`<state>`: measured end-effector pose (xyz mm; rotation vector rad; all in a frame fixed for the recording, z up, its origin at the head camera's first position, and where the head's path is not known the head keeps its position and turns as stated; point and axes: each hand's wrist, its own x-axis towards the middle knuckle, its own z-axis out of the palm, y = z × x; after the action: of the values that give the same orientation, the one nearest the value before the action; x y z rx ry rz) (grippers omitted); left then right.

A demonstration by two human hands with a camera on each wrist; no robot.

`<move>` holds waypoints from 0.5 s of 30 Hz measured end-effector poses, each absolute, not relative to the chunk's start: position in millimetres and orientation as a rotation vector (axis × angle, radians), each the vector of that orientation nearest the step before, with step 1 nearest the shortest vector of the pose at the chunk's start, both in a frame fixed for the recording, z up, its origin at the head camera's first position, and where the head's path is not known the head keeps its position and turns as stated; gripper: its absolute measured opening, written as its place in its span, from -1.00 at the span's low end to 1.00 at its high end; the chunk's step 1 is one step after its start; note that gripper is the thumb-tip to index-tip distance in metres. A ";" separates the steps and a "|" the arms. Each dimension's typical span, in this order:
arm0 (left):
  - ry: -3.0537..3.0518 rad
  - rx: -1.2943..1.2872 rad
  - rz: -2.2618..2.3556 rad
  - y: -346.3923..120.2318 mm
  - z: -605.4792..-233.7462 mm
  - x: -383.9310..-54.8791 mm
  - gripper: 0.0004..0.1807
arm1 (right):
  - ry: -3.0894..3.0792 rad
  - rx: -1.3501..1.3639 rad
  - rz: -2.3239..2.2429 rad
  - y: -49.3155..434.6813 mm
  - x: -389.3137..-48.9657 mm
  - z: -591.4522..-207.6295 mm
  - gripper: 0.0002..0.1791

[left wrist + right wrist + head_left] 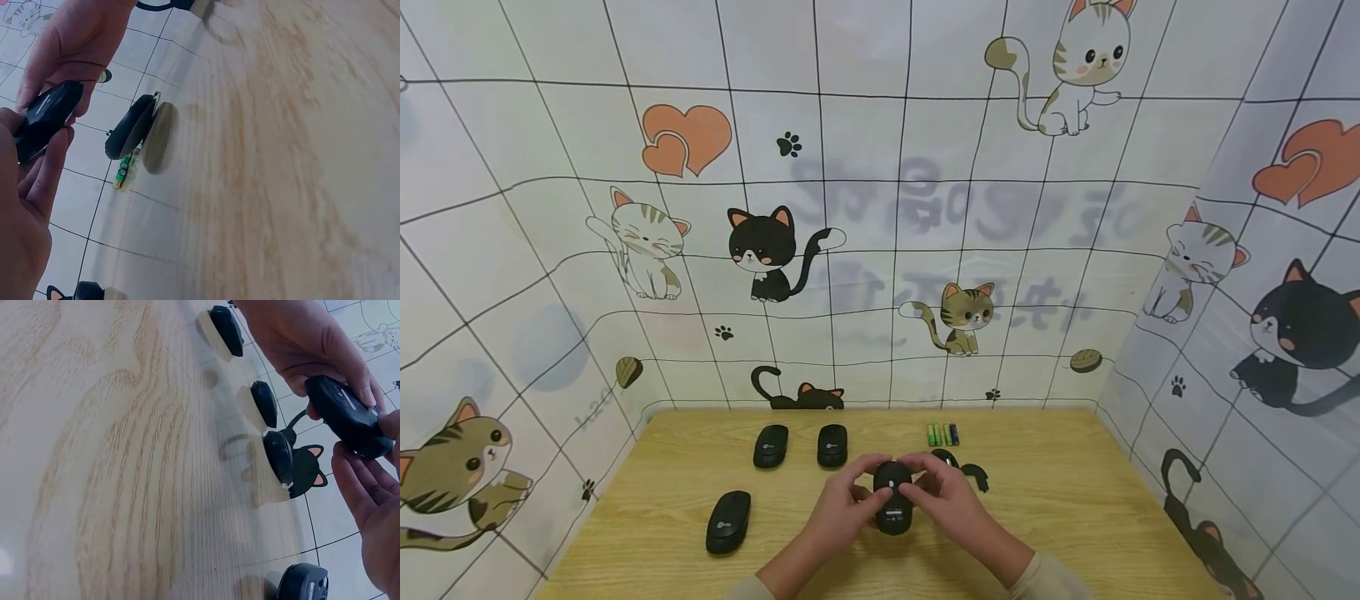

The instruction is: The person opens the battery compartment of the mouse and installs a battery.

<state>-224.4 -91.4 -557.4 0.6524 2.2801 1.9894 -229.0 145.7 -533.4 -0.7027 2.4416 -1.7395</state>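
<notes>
A black computer mouse point(893, 505) is held above the table with its labelled underside towards the head camera. My left hand point(841, 505) grips its left side, thumb on the underside and fingers round the far end. On the other side my right hand point(953, 503) holds it the same way, both thumbs close together near the middle. The mouse point(344, 415) also shows between both hands in the right wrist view. Just beyond the right hand lie a partly hidden black mouse point(945, 457) and a curved black cover point(977, 476).
Three black mice stand on the wooden table point(1060, 517) to the left: one nearer point(727, 522), two farther back point(771, 446) point(832, 446). Several small batteries point(943, 434) lie in a row at the back. A cat-patterned sheet point(865, 208) encloses the table's back and sides.
</notes>
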 end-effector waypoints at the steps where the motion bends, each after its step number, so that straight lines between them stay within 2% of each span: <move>1: 2.260 0.629 2.004 -91.4 -557.4 -224.6 -0.52 | 2.436 -0.699 -1.739 145.3 -229.1 -533.9 -0.58; 8: 2.183 0.557 2.046 -92.1 -557.2 -228.0 -0.54 | 2.386 -0.678 -1.735 144.2 -228.0 -536.2 -0.47; 15: 2.130 0.541 2.050 -94.3 -558.8 -229.6 -0.55 | 2.336 -0.657 -1.761 144.1 -225.4 -535.0 -0.45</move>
<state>-229.6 -94.3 -558.8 0.5411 2.1300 2.0503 -225.4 144.1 -535.0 -0.6569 2.3364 -1.7607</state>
